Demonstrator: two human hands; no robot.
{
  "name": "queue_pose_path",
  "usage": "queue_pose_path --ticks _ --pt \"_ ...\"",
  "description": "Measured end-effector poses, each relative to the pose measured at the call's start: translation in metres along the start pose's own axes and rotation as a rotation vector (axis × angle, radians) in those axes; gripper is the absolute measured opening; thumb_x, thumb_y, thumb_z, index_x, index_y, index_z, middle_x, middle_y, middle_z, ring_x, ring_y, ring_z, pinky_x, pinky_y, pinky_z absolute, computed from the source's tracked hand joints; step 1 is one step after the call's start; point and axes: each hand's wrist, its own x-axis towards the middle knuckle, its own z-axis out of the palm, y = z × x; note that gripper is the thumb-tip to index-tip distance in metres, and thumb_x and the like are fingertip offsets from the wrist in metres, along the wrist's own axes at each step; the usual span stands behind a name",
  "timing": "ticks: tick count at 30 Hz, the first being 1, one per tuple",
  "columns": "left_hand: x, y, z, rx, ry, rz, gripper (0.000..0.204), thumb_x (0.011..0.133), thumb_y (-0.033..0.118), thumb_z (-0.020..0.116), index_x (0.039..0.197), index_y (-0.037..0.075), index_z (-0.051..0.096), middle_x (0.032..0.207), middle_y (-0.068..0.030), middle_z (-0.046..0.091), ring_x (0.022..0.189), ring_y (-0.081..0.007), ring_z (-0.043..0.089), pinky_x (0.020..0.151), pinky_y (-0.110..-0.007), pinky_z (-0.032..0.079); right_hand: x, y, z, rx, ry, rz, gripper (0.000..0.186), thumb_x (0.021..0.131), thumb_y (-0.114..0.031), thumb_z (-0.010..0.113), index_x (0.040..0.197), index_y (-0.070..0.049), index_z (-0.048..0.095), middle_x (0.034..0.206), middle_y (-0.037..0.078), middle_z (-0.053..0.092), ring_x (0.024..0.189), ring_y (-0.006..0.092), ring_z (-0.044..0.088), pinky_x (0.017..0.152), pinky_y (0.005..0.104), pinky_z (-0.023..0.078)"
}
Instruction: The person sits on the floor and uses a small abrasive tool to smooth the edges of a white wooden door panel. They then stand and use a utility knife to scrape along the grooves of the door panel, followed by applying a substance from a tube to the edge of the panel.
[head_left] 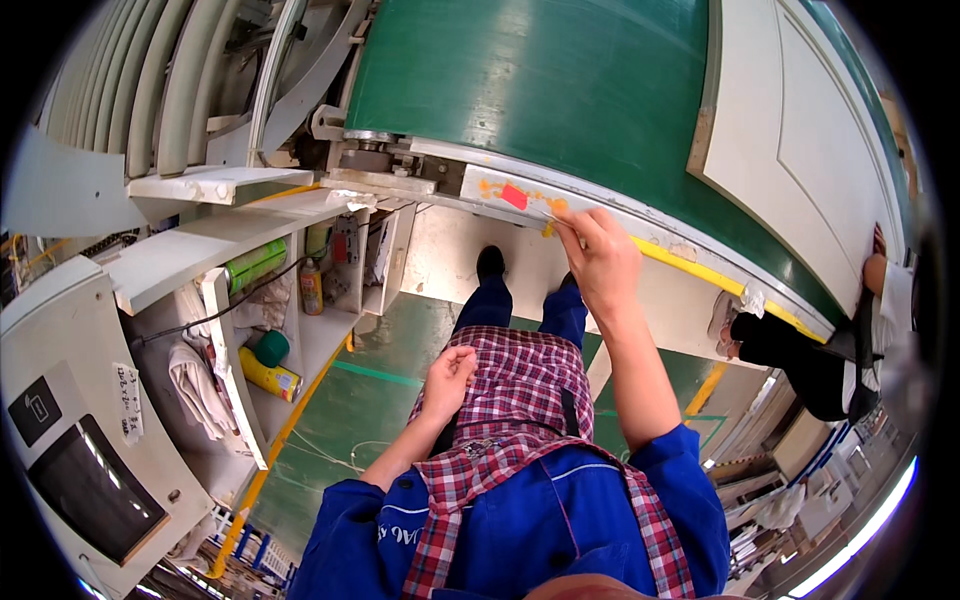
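My right hand (605, 262) reaches to the edge of the green conveyor belt (540, 75), thumb and fingers pinched on a small thin thing (549, 216). Its kind is too small to make out. Just left of the fingertips, a red rectangular piece (514, 196) lies on the pale metal edge rail (478, 203), amid orange smears. My left hand (450, 382) is held in front of the red checked apron (520, 365), fingers curled in and touching nothing around it. Whatever might be inside those fingers is hidden.
A white panel (800, 120) lies on the belt at right, with another person (800, 350) beside it. To my left, a shelf unit (330, 335) holds a yellow spray can (270, 375), bottles and cloths. A machine with a dark screen (95, 490) stands at lower left.
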Motion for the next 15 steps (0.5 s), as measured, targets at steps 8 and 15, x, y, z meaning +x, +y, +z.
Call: queue_pose_path --ticks 8,15 --pt "-0.005 -0.016 -0.017 -0.118 0.092 -0.02 0.015 0.093 0.01 0.058 0.105 0.0 0.06 0.079 -0.0015 0.061 0.064 -0.0052 0.053 0.058 -0.019 0.044 0.079 -0.025 0.046 -0.067 -0.276 -0.231 0.01 0.078 -0.014 0.063 0.085 -0.01 0.07 0.079 0.009 0.058 0.073 0.0294 0.061 0.063 0.0402 0.05" --pt "-0.005 -0.034 -0.026 -0.203 0.122 0.0 0.015 0.093 0.01 0.058 0.104 0.0 0.059 0.081 -0.0013 0.061 0.065 -0.0051 0.053 0.058 -0.018 0.044 0.095 -0.038 0.057 -0.17 -0.469 -0.206 0.012 0.078 -0.015 0.061 0.084 -0.008 0.07 0.081 0.011 0.061 0.076 0.033 0.062 0.066 0.0426 0.051"
